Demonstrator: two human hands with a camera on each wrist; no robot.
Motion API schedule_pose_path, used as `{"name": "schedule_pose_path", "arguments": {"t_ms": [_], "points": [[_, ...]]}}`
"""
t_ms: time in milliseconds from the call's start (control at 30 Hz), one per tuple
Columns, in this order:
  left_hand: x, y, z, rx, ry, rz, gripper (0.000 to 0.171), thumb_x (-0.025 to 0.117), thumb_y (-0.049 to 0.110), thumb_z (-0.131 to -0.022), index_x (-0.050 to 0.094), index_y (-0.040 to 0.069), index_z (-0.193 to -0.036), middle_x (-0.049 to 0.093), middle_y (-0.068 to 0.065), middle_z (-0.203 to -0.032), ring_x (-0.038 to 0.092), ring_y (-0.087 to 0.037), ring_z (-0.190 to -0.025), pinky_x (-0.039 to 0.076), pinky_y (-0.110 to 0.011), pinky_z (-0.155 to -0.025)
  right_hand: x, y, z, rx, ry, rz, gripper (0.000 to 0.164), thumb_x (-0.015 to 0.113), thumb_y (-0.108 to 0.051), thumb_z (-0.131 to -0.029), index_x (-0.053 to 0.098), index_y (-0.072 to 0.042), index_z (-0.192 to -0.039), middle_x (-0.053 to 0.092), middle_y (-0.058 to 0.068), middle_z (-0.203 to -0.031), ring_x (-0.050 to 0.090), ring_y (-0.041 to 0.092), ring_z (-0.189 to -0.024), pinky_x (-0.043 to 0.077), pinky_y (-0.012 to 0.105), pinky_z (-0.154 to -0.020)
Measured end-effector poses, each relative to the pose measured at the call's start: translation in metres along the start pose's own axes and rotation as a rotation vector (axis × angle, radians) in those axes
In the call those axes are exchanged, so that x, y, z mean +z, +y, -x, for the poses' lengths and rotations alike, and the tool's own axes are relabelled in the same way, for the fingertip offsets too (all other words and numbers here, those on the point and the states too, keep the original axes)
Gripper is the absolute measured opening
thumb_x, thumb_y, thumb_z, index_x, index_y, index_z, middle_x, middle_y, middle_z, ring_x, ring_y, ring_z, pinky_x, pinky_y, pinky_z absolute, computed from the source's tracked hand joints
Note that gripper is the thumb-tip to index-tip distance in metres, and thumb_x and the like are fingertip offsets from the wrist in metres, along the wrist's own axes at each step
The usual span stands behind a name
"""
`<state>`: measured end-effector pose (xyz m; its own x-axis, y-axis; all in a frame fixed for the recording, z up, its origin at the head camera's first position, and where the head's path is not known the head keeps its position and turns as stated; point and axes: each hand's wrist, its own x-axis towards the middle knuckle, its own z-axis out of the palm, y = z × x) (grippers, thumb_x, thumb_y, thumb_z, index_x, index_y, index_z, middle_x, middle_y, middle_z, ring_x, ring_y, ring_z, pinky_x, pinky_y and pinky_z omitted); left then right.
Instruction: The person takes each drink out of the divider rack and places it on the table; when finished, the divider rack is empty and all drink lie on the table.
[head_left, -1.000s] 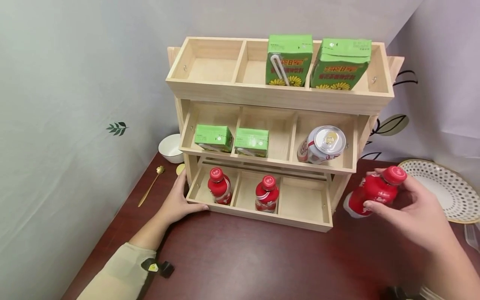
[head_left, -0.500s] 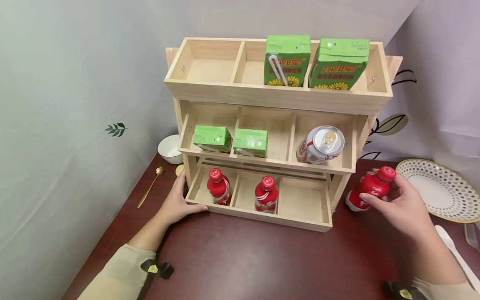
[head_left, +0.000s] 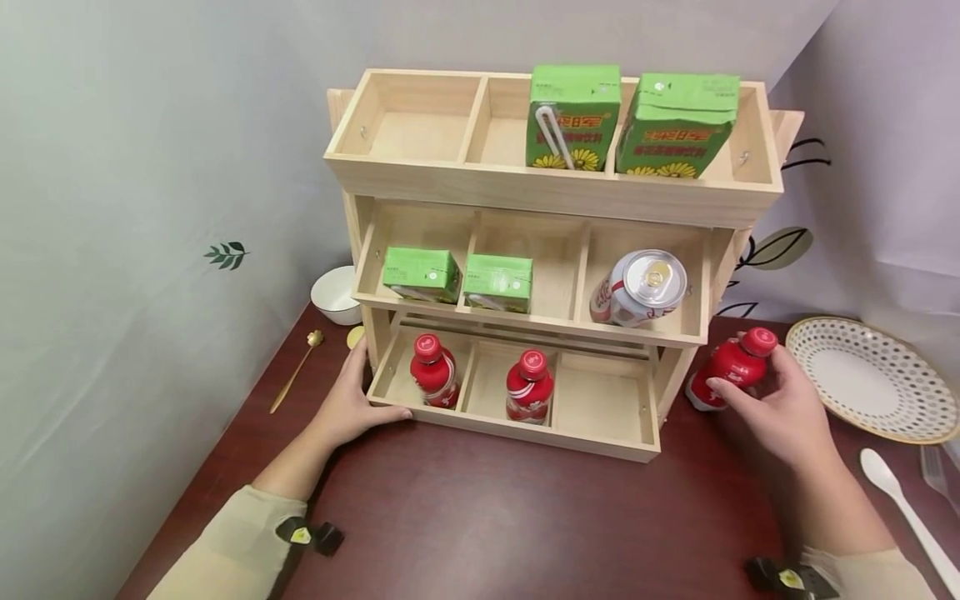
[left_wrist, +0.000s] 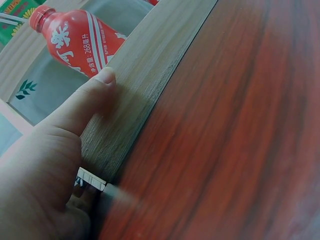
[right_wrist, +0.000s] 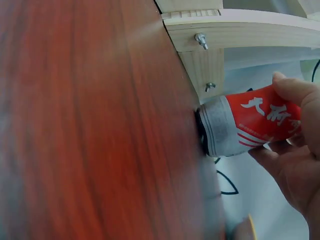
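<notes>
The right hand has thumb and fingers bent round a red bottle, just beside the right end of the wooden shelf. The left hand is spread wide at the left corner of the bottom tray, its thumb lying on the front edge. This tray, divided in three, contains a left bottle and a middle bottle. In the middle tray, two small cartons occupy left and middle, a can the right; the top tray contains two upright cartons, middle and right.

You can read "净含量: 268毫升" on the racked red bottle and "天府" on the held bottle, while the lettering on the green cartons is too blurred.
</notes>
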<state>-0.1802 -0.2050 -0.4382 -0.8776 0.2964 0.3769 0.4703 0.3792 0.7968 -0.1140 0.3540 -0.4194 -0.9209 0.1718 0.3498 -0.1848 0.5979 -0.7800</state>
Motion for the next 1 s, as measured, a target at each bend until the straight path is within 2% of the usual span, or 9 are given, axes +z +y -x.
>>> {"name": "schedule_pose_path", "arguments": {"t_ms": [167,267,467,533,733,1000], "points": [[-0.003,-0.001,0.000,-0.016,-0.008,-0.004,0.127,0.098,0.018,-0.051,0.023,0.011,-0.153,0.035,-0.018,-0.144,0.038,-0.030,-0.129,0.032,-0.028,-0.101,0.005,0.005,-0.006,0.032,0.051,0.094,0.067,0.082,-0.012,-0.078,0.047,-0.011,-0.135,0.053,-0.011,-0.111,0.053,0.000,-0.090,0.042,0.005,-0.072],[-0.003,0.000,-0.001,-0.013,-0.010,-0.001,0.126,0.098,0.017,-0.051,0.023,0.010,-0.153,0.035,-0.019,-0.143,0.039,-0.031,-0.129,0.032,-0.028,-0.101,0.008,0.007,-0.013,0.046,0.076,0.085,0.067,0.082,-0.013,-0.078,0.046,-0.011,-0.135,0.052,-0.012,-0.110,0.053,0.002,-0.089,0.042,0.005,-0.072],[-0.002,0.000,-0.001,-0.017,-0.015,0.010,0.127,0.098,0.017,-0.052,0.021,0.009,-0.153,0.034,-0.017,-0.145,0.038,-0.030,-0.130,0.032,-0.026,-0.102,0.011,0.013,-0.029,0.048,0.117,0.019,0.065,0.080,-0.006,-0.078,0.047,-0.010,-0.134,0.053,-0.011,-0.110,0.054,0.002,-0.090,0.043,0.006,-0.073],[-0.001,0.000,-0.001,-0.024,-0.016,0.009,0.127,0.098,0.018,-0.052,0.021,0.010,-0.153,0.034,-0.016,-0.145,0.038,-0.029,-0.130,0.032,-0.027,-0.102,0.012,0.016,-0.034,0.064,0.122,0.002,0.066,0.079,-0.006,-0.079,0.046,-0.012,-0.136,0.053,-0.009,-0.112,0.055,0.002,-0.091,0.043,0.006,-0.074],[0.000,-0.002,0.000,-0.018,-0.016,0.012,0.126,0.097,0.019,-0.052,0.022,0.011,-0.153,0.034,-0.015,-0.145,0.036,-0.028,-0.130,0.031,-0.033,-0.103,0.018,0.022,-0.046,0.099,0.150,0.040,0.068,0.078,-0.016,-0.082,0.044,-0.020,-0.140,0.053,-0.004,-0.116,0.053,0.003,-0.089,0.043,0.006,-0.072],[0.000,-0.003,0.001,-0.037,-0.017,0.001,0.127,0.097,0.021,-0.053,0.021,0.014,-0.154,0.033,-0.013,-0.146,0.036,-0.026,-0.131,0.030,-0.028,-0.103,0.030,0.025,-0.062,0.115,0.234,0.053,0.067,0.076,-0.022,-0.083,0.045,-0.031,-0.141,0.055,-0.004,-0.110,0.053,0.009,-0.077,0.042,0.011,-0.064]]}}
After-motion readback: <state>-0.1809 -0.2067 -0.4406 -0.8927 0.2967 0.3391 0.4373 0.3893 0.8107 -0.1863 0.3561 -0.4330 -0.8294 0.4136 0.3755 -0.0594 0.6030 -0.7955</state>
